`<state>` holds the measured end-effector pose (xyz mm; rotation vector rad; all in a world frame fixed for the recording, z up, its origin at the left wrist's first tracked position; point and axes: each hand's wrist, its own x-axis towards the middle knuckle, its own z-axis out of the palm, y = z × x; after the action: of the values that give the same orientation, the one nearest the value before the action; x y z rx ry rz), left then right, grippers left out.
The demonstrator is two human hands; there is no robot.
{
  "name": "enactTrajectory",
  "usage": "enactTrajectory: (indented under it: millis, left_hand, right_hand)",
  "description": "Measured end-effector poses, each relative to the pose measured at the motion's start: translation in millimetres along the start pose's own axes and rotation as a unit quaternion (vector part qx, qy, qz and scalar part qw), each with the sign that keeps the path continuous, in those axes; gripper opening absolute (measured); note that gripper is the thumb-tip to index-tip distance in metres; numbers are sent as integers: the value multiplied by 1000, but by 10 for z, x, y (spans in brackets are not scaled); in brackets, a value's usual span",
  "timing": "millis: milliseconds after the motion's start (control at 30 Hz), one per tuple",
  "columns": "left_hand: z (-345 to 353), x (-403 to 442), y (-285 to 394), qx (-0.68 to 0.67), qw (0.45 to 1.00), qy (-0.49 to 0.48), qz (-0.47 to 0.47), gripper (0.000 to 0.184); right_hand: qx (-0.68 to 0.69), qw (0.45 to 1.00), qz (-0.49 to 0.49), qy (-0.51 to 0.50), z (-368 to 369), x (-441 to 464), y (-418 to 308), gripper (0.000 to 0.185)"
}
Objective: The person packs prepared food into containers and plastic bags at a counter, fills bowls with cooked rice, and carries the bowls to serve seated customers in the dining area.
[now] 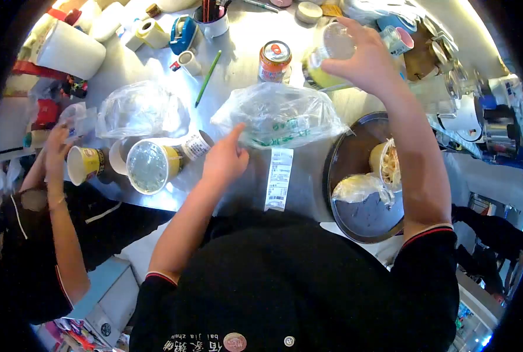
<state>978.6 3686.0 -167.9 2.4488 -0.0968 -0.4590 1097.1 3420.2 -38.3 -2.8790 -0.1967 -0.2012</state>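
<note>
A clear plastic bag (276, 114) with green print lies across the counter in front of me. My left hand (223, 161) is at its near left edge, index finger stretched onto the plastic and thumb apart. Beyond the bag, my right hand (367, 58) grips a yellowish tub (317, 73) with a clear lid, fingers spread around its top. The tub is tilted and partly blurred. A red-orange drink can (275, 61) stands upright behind the bag. Below the bag lies a printed receipt (279, 179), close to my body.
On my right, a dark round tray (364, 220) holds an open food tub (384, 164) and a plastic-wrapped item (361, 189). To the left stand several paper tubs (150, 167) and another bag (141, 111). A co-worker's hand (56, 146) is farther left. A green pen (208, 79) lies behind.
</note>
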Motion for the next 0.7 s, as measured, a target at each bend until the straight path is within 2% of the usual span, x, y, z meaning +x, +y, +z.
enactTrajectory:
  millis: [33,67,133,233,267,300,467,533,600,667,700]
  left_hand:
    - [-22,-53,20,-9,1000,-12,0,47]
    - [-54,-133,47,-10,1000,-8,1,47]
    - [-136,-330,79,-88,996,8,1,45]
    - [-291,-590,-48,-100,993,49,40,42]
    - [-377,-650,-70,-116,989,72,55,37]
    - [-468,-696,-90,-118,987,101,49,33]
    - [-1090,-811,-111,-122,968,218,32,23]
    - [-1295,-812,-227,-129,956,263,-4,21]
    - [-1425,-780,-280,-143,941,303,-38,20]
    - [-1448,-767,-309,-155,936,312,-57,21]
    - [-1427,-764,-367,-171,937,304,-36,22]
  right_hand:
    - [-22,999,40,0,25,50,129,83]
    - [-23,999,37,2,89,77,277,83]
    - [-76,992,99,24,263,126,519,86]
    - [-70,980,177,-61,377,130,655,93]
    - [-73,984,156,-36,535,111,831,93]
    - [-66,977,196,-61,512,89,781,93]
    - [-69,978,183,-67,653,44,941,92]
    - [-58,981,170,-79,585,47,940,91]
    - [-3,995,78,-61,447,2,1116,81]
    - [81,994,56,46,221,-199,1188,64]
    - [83,991,82,63,-3,-330,1098,59]
